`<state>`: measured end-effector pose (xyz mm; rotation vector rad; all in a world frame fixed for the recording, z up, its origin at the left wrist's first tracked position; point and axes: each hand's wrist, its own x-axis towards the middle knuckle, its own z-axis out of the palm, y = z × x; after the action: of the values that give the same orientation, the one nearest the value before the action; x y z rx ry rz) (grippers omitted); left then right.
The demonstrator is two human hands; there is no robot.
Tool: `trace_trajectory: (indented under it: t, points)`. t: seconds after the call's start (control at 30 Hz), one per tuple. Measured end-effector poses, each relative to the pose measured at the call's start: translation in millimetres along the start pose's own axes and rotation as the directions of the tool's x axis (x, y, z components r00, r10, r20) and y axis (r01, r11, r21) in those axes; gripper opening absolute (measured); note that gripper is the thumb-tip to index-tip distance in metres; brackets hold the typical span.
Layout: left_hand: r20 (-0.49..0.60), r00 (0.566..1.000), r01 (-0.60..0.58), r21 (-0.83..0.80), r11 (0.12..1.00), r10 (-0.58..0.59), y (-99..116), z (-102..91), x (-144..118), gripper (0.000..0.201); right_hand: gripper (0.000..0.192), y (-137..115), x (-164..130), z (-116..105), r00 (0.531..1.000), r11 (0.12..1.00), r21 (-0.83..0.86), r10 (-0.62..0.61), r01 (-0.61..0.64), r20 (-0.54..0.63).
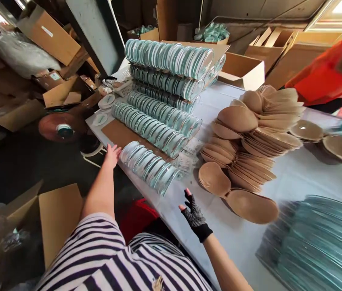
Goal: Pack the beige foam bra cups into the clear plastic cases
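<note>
My left hand [112,155] is bare, fingers spread, touching the left end of a short row of clear glass discs [149,166] lying on edge on the white table [298,178]. My right hand [194,214], in a black fingerless glove, hovers open near the row's right end, holding nothing. Behind the row, longer rows of the same green-tinted glass discs [158,123] are stacked in several tiers on a brown board. To the right lie fanned piles of tan oval wooden pieces [249,133].
A pile of glass plates [319,242] fills the near right corner. Open cardboard boxes [242,70] stand behind the table and on the floor at left [58,220]. A person's orange sleeve [328,72] shows at upper right. Small white labels [106,101] sit at the table's far left.
</note>
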<state>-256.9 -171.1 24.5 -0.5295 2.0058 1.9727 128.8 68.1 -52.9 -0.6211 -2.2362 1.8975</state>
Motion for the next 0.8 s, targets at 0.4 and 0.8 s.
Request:
trace_trajectory:
  t: [0.4, 0.8]
  points:
    - [0.415, 0.907, -0.021, -0.132, 0.991, 0.075, -63.7, -26.1, 99.5, 0.079, 0.1, 29.3, 48.9, 64.7, 0.922, 0.929, -0.197, -0.348, 0.314, -0.169]
    - [0.605, 0.733, -0.163, -0.286, 0.944, 0.31, -116.6, -62.7, 62.5, 0.053, 0.079, 7.9, 7.8, 157.9, 0.72, 0.988, -0.129, -0.147, 0.08, -0.678]
